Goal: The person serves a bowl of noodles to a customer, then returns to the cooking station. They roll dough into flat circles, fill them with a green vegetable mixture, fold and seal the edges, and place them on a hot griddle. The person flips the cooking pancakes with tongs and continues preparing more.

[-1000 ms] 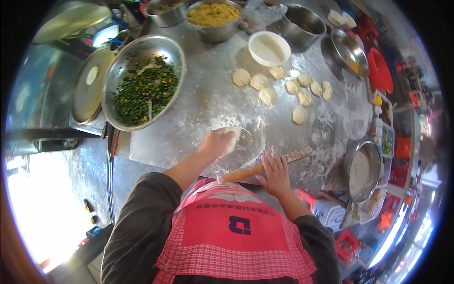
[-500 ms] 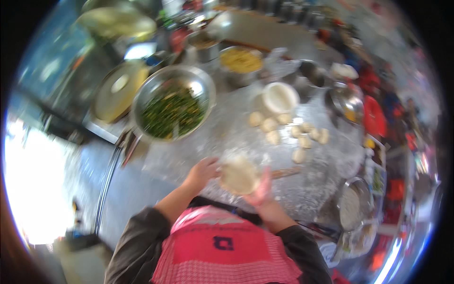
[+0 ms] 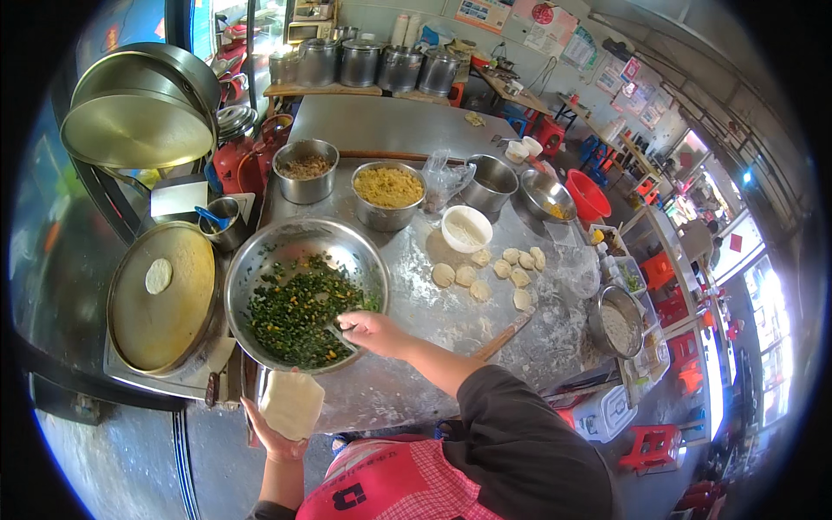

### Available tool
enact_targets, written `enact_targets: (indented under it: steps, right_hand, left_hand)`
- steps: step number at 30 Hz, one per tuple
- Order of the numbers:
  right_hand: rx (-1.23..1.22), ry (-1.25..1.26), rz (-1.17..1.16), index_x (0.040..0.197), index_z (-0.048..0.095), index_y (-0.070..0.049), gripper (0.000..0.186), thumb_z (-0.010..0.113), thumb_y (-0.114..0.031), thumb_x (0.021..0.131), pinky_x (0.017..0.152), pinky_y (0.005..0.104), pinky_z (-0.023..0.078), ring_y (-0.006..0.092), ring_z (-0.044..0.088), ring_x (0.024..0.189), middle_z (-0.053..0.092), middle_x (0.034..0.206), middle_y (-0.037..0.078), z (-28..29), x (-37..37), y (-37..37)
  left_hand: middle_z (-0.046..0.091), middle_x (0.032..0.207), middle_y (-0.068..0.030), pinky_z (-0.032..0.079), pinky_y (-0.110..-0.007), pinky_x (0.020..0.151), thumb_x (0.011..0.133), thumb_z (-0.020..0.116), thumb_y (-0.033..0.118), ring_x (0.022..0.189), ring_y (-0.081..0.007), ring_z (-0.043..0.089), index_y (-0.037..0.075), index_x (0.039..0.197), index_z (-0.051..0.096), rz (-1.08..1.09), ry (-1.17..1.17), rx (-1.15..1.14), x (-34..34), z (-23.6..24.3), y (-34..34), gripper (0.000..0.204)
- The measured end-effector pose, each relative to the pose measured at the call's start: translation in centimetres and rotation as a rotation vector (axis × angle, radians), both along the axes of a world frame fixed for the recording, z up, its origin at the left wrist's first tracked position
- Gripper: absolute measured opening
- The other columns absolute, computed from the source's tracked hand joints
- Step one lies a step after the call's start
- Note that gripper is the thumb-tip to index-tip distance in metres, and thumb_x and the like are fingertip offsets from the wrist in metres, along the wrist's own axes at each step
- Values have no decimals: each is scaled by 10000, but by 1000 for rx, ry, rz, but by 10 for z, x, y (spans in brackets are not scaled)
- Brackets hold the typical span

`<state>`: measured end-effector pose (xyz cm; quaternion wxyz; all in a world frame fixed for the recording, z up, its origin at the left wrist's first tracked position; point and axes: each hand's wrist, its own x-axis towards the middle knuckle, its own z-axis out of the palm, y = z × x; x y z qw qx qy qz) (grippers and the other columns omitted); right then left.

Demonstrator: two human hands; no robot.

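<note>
My left hand (image 3: 274,440) holds a thin, flat dough wrapper (image 3: 293,405) from below, just in front of a big steel bowl (image 3: 377,264). Chopped greens with yellow bits (image 3: 299,314) fill the bottom of that bowl. Over its right side, my right hand (image 3: 374,334) is closed on a slim metal utensil (image 3: 345,338); the utensil's working end is hidden in or against the greens. Several dough pieces (image 3: 465,276) lie on the floured metal table (image 3: 416,381), right of the bowl. A wooden rolling pin (image 3: 504,336) rests nearer me, partly behind my right arm.
A round griddle (image 3: 186,299) with one flat dough disc (image 3: 159,276) stands left of the bowl. Behind are a pot of yellow filling (image 3: 388,198), a pot of brown filling (image 3: 305,169) and a white bowl (image 3: 466,230). A steel basin of flour (image 3: 615,322) sits at the right edge.
Both hands held the dough wrapper over the table before. Now my left hand has carried it left, in front of the bowl, and my right hand has let go and grips the utensil.
</note>
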<state>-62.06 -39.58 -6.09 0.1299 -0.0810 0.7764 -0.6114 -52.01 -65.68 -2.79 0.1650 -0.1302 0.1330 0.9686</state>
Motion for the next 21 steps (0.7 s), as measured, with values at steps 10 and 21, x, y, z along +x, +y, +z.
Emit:
enact_targets:
  steps: [10,21]
  right_hand:
    - [904,473,495,1096,679,-192,294,571,-87,844,777,421,504,330,628,896,610,924,115,-21,-53,-35]
    - [596,376,133,958,683,-109,201,556,-264,936,710,427,506,312,630,831,600,890,129,-36,-74,-32]
  left_hand:
    - [576,1266,-124,458,-491,970,969,380,515,1147,-334,562,75,1323,495,-36,-118,-176,-15,-37,-62,576]
    - [588,1234,-126,478,-506,945,988,396,421,1115,-338,576,62,1305,492,-65,-83,-306,-29,-3,-19,489]
